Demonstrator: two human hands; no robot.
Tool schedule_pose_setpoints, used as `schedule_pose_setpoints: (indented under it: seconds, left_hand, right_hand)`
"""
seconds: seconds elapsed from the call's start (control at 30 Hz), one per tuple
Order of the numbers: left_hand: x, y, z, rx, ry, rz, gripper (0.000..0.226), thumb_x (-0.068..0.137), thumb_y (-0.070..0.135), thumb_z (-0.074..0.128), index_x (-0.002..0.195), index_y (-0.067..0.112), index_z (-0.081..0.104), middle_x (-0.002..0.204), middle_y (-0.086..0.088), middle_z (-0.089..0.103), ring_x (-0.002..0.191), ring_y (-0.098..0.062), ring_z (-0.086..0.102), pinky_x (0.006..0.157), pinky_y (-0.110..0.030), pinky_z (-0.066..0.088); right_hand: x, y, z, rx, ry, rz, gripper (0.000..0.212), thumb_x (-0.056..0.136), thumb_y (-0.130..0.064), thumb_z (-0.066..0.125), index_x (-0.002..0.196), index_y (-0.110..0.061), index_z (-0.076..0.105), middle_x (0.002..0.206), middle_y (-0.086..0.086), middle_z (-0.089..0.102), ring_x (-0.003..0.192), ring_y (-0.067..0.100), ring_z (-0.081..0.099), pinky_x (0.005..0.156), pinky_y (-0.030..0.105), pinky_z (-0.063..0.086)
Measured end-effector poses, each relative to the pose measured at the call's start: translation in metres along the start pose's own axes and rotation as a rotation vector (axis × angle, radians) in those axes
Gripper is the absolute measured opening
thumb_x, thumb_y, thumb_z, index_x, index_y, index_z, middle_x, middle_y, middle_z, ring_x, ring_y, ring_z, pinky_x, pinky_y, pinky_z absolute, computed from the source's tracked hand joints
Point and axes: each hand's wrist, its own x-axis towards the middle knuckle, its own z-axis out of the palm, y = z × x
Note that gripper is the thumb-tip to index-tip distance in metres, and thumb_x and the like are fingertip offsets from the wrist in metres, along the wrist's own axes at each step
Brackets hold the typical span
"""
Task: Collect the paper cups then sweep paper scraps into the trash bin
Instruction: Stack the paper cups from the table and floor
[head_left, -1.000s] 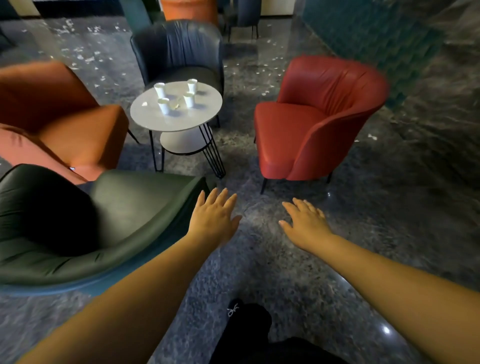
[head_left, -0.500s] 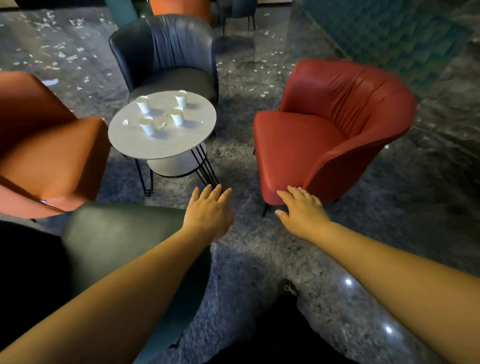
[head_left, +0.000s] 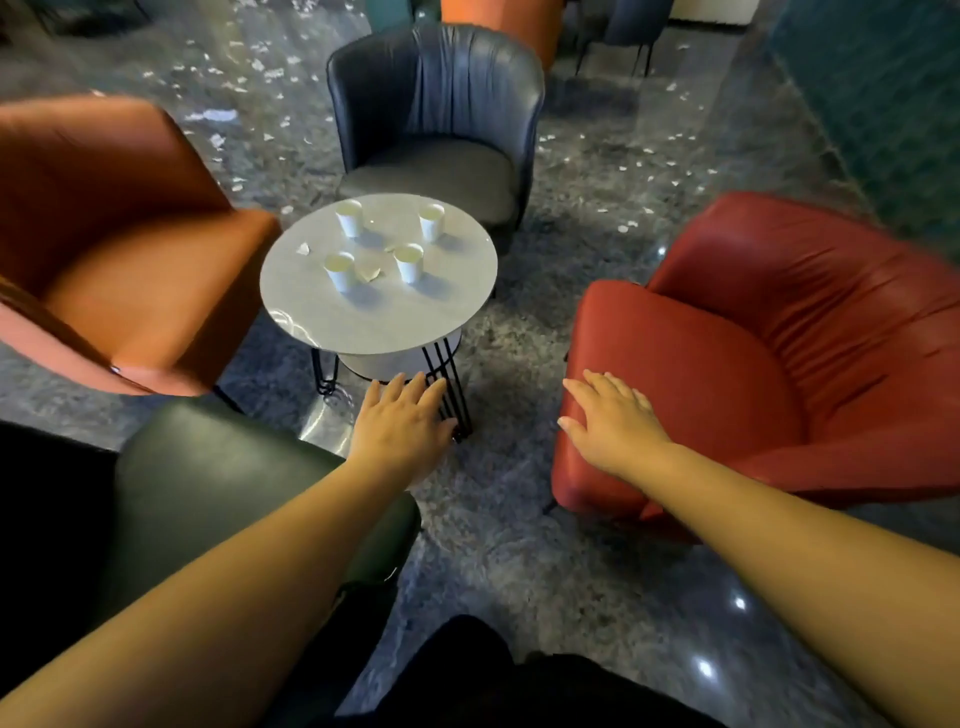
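Note:
Several white paper cups stand upright on a small round grey table, with a few paper scraps lying among them. More paper scraps litter the dark marble floor behind the chairs. My left hand is stretched forward with straight fingers, just short of the table's near edge, holding nothing. My right hand is also flat and empty, hovering over the front corner of the red armchair. No trash bin is in view.
Armchairs ring the table: an orange one on the left, a dark blue one behind, the red one on the right and a dark green one at my near left. A narrow gap of floor leads to the table.
I have walked closer; the table and cups now loom larger and nearer. Both hands stay extended and empty, now reaching the table's edge and the red chair's seat.

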Motion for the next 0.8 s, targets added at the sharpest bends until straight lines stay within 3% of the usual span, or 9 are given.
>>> schedule_pose_setpoints:
  seconds: [0.47,0.8]
  left_hand:
    - [0.156,-0.137,-0.007,0.038,0.015,-0.172,0.063,0.097,0.059,0.022,0.152,0.029,0.017,0.161,-0.003,0.021,0.148,-0.029,0.017,0.118,-0.051,0.009]
    - [0.231,-0.188,-0.015,0.030,-0.014,-0.234,0.066,0.096,0.061,0.022,0.153,0.029,0.015,0.162,-0.002,0.014,0.149,-0.030,0.013,0.119,-0.053,0.008]
  right_hand:
    - [0.206,-0.072,-0.030,-0.001,-0.021,-0.170,0.061,0.096,-0.049,0.042,0.150,-0.029,0.022,0.158,0.002,0.019,0.146,0.025,0.013,0.117,0.047,0.016]
    - [0.316,-0.113,-0.043,-0.001,-0.054,-0.252,0.061,0.096,-0.047,0.042,0.150,-0.028,0.021,0.157,0.004,0.019,0.145,0.027,0.014,0.116,0.049,0.016]
